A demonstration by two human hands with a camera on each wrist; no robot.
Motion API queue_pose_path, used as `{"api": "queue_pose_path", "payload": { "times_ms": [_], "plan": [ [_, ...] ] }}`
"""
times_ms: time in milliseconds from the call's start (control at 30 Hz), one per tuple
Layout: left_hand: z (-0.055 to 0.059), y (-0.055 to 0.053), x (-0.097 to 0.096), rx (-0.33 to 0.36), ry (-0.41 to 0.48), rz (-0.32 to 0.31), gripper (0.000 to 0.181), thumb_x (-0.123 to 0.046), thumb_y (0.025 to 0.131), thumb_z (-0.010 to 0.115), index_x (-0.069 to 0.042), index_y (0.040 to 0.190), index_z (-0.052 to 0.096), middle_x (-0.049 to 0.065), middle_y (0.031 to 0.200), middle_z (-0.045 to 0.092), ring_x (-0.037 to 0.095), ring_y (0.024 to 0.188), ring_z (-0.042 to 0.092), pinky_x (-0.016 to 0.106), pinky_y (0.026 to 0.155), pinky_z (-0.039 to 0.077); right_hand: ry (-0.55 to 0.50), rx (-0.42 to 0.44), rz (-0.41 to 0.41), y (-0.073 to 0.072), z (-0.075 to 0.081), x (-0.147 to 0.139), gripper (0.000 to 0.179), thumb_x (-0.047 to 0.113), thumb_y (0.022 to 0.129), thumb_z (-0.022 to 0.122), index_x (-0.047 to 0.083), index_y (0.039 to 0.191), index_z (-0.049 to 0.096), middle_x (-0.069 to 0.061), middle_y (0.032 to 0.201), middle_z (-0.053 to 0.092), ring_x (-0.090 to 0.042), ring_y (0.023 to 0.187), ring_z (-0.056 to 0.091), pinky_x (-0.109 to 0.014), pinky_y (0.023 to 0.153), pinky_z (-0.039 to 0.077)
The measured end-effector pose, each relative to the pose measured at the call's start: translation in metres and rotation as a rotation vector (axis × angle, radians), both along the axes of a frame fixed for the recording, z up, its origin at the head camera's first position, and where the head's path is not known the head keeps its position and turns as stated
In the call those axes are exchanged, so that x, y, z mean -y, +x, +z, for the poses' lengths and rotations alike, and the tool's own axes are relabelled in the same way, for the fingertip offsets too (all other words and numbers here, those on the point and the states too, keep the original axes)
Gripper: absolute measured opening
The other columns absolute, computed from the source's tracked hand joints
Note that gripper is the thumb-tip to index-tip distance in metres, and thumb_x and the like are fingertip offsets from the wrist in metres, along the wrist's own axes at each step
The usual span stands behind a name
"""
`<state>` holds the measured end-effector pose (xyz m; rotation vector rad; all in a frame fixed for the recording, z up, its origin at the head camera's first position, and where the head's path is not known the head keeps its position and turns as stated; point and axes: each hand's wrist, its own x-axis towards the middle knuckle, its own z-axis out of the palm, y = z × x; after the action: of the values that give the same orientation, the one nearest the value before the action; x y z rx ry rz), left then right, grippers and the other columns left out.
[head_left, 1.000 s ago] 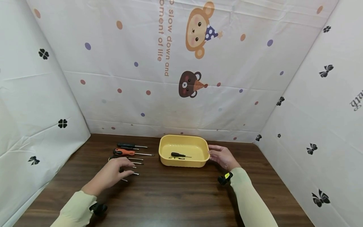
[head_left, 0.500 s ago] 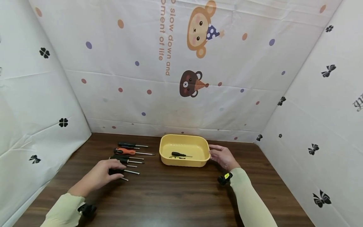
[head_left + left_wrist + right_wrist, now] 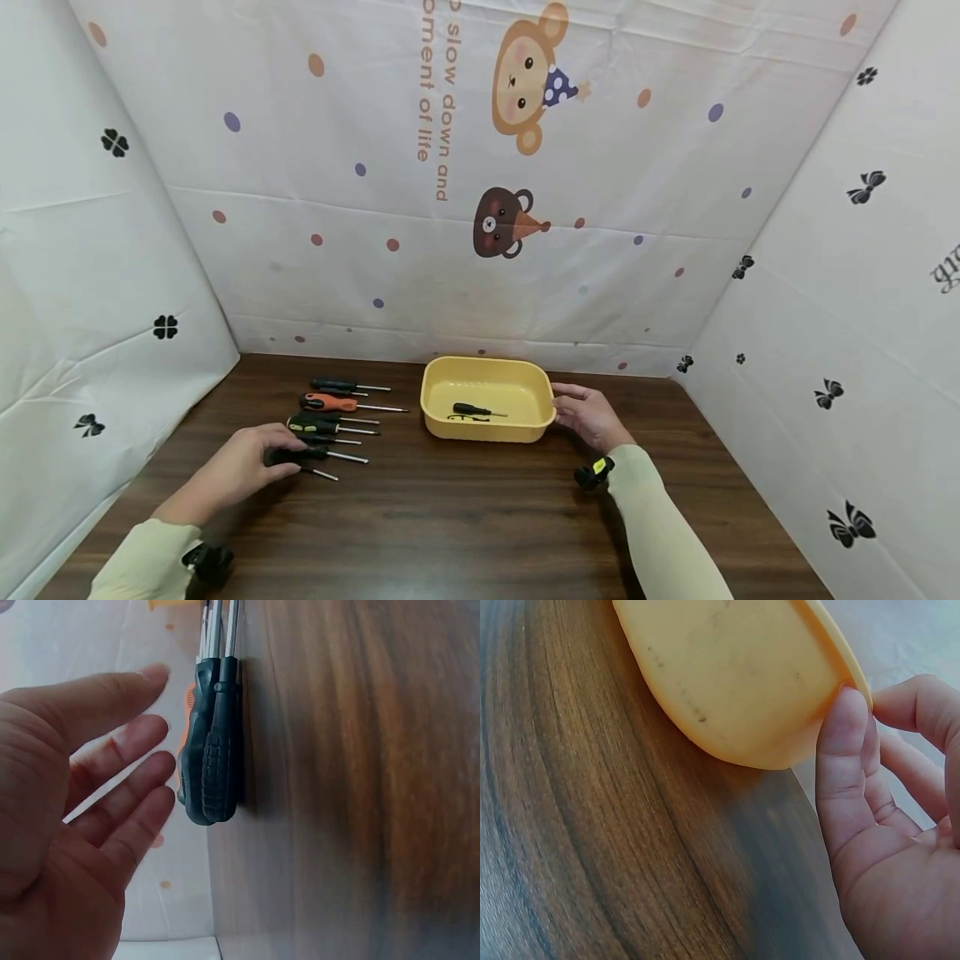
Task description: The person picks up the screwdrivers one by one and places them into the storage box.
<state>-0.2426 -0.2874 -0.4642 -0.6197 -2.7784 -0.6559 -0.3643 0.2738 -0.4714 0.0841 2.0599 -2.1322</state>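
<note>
My left hand [image 3: 243,462] hovers over the near end of a row of screwdrivers, thumb and fingers apart and loosely bent. In the left wrist view, black screwdriver handles [image 3: 221,757] lie just beyond the fingertips, with nothing in the grasp. The head view shows a black-handled screwdriver [image 3: 343,457] partly hidden by this hand, and a short shaft [image 3: 320,473] nearer me. At the right end of a yellow plastic box [image 3: 483,431], my right hand [image 3: 594,417] pinches the rim between thumb and fingers. Inside the box lies a small black screwdriver [image 3: 471,409], next to a thin black piece [image 3: 467,417].
Farther back in the row lie an orange-handled screwdriver [image 3: 328,402], a black-and-yellow one [image 3: 306,424] and a dark one [image 3: 333,385]. The brown wooden table [image 3: 450,517] meets printed white cloth walls [image 3: 420,275] behind and at both sides.
My left hand has drawn back to the left and slightly toward me, uncovering more of the screwdrivers. My right hand and the yellow box have stayed in place.
</note>
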Motion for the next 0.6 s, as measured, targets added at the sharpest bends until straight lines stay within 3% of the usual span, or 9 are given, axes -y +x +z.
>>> {"api": "queue_pose_path", "payload": {
  "times_ms": [200,400,600],
  "plan": [
    [-0.0005,-0.0029,0.0022,0.052,-0.021,-0.008,0.020,-0.016,0.080,0.087,-0.018,0.099,0.081,-0.010,0.099,0.071,0.016,0.092,0.070,0.036,0.079,0.058,0.016,0.007,-0.010,-0.0004,0.0003,-0.0001,0.049,0.000,0.096,0.066,-0.005,0.144,0.054,-0.022,0.129,0.069,-0.016,0.086,0.074,-0.027,0.074,0.062],
    [-0.0029,-0.0048,0.0039,0.064,-0.026,-0.023,0.017,-0.016,0.080,0.087,-0.017,0.096,0.080,-0.008,0.097,0.071,0.016,0.091,0.070,0.037,0.078,0.058,0.013,0.011,-0.014,-0.0006,-0.0003,-0.0008,0.049,0.000,0.096,0.066,-0.005,0.144,0.054,-0.017,0.119,0.074,-0.015,0.082,0.074,-0.027,0.073,0.062],
    [-0.0042,-0.0045,0.0083,0.079,-0.031,0.001,0.017,-0.014,0.080,0.087,-0.017,0.095,0.080,-0.009,0.095,0.071,0.015,0.089,0.069,0.035,0.076,0.058,0.016,0.003,-0.009,0.0017,0.0014,0.0017,0.049,0.000,0.096,0.066,-0.006,0.144,0.054,-0.015,0.117,0.074,-0.014,0.082,0.073,-0.027,0.073,0.062]
  ]
}}
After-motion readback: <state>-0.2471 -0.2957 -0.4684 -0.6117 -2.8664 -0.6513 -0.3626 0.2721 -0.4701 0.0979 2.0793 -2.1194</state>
